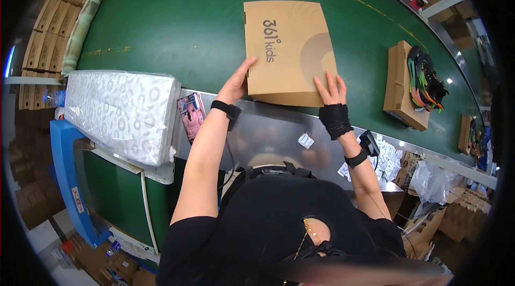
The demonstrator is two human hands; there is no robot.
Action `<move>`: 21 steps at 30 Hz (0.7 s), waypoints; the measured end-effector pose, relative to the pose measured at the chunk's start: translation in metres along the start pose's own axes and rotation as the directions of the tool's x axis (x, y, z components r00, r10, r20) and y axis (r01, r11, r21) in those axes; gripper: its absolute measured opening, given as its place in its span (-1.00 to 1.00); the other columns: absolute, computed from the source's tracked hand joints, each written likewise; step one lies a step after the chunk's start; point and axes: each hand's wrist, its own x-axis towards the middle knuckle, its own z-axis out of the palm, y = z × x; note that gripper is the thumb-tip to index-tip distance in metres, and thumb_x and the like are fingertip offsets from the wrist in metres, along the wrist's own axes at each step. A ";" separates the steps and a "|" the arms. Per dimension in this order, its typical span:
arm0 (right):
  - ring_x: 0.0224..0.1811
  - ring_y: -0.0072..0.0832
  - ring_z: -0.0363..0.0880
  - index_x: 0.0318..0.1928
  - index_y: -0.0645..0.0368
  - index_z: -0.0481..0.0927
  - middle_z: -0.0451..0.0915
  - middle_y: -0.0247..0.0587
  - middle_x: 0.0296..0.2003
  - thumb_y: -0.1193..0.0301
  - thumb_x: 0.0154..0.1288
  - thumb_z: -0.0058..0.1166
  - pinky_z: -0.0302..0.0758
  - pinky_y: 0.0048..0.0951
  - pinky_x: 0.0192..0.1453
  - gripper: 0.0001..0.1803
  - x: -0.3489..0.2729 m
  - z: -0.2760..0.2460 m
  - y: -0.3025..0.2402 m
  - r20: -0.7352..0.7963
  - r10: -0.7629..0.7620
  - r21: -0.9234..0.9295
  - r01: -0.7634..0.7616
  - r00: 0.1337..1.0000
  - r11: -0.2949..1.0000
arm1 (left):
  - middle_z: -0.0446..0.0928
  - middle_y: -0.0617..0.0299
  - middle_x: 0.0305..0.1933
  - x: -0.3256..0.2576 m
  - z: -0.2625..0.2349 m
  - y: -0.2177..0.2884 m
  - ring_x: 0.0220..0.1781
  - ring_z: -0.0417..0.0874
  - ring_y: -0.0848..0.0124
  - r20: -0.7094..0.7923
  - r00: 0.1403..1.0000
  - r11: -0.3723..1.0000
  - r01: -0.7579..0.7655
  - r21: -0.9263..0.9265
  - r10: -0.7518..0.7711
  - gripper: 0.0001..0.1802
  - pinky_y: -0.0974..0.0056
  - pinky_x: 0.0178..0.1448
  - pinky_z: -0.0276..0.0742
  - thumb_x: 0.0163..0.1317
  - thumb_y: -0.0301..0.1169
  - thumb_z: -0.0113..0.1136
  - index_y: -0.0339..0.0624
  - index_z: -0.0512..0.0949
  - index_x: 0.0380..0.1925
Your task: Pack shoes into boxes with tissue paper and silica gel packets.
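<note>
A closed brown cardboard shoebox (pixel 289 34) with dark print on its lid sits at the edge of the green conveyor belt, between my two hands. My left hand (pixel 235 83) grips its left side near the front corner, thumb and fingers along the edge. My right hand (pixel 332 93), in a black lace wrist cover, holds the near right corner with fingers resting on the lid. The underside of the box and some left fingertips are hidden. Just below the box, a small white packet (pixel 306 139) lies on the metal ledge (pixel 263 130).
On the belt (pixel 171 18) at the right stands another shoebox (pixel 399 87) with colourful black sneakers (pixel 424 79) against it. At left lie a stack of patterned wrapping paper (pixel 123 109) and a phone (pixel 191 114). Many white packets (pixel 387 160) are heaped at my right.
</note>
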 end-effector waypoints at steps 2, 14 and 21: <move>0.14 0.02 0.12 0.08 -0.12 0.37 0.22 -0.13 0.16 0.70 -0.22 -0.11 0.28 -0.12 0.10 -0.28 0.005 -0.025 -0.003 0.016 0.000 0.003 0.000 1.000 1.000 | 0.45 0.10 -0.06 -0.013 0.016 0.006 -0.02 0.46 0.35 -0.021 0.995 0.985 -0.097 -0.145 0.095 -0.33 0.31 0.04 0.36 0.04 0.02 0.05 -0.30 0.33 0.01; 0.07 -0.09 0.29 0.13 0.00 0.29 0.21 0.00 0.12 0.48 -0.14 0.18 0.31 -0.25 0.10 -0.30 -0.066 -0.023 -0.018 0.227 -0.045 0.344 -0.036 0.973 0.938 | 0.47 0.17 -0.23 -0.231 -0.097 0.014 -0.20 0.51 0.42 -0.433 0.729 0.772 -0.627 -0.108 0.531 -0.60 0.35 -0.17 0.47 0.21 -0.08 -0.15 -0.20 0.41 -0.26; -0.02 -0.09 0.33 -0.05 -0.03 0.45 0.29 -0.03 0.04 0.46 -0.11 0.16 0.37 -0.24 -0.03 -0.51 -0.138 0.031 -0.001 0.185 -0.221 0.176 0.189 0.958 0.966 | 0.10 0.02 0.23 -0.370 -0.139 0.002 0.24 0.14 0.02 -0.879 0.390 0.328 -0.897 -0.296 0.273 -0.17 -0.28 0.18 0.04 -0.06 0.09 0.05 -0.06 0.09 0.18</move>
